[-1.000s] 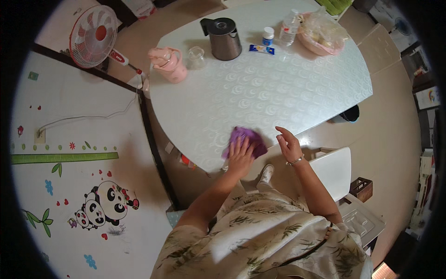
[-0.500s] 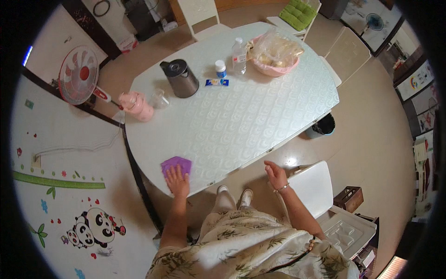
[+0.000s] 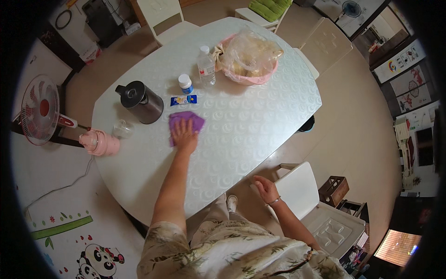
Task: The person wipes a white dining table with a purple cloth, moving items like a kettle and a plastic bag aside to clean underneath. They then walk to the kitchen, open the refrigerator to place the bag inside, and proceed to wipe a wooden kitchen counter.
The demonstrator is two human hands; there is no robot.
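Note:
My left hand [image 3: 185, 137] lies flat on a purple cloth [image 3: 197, 122], fingers spread, pressing it against the white patterned tabletop [image 3: 232, 153]. Just beyond the cloth lies a small blue packet [image 3: 184, 100], with a white pill bottle with a blue label [image 3: 185, 83] behind it. A dark thermos jug [image 3: 141, 103] stands to the left. Off the table's near edge, my right hand [image 3: 266, 189] hangs above a white chair, loosely curled and holding nothing; a bracelet circles that wrist.
At the table's left edge are a pink tumbler [image 3: 100, 142] and a clear cup [image 3: 122, 129]. A clear plastic bottle [image 3: 206, 67] stands beside a pink basket [image 3: 251, 79] holding a plastic bag. A white chair [image 3: 297, 190] is at my right, a fan [image 3: 42, 109] at far left.
My left hand has slid the purple cloth from the table's near left corner forward to near the blue packet. The view has shifted too. My right hand stays beside the chair.

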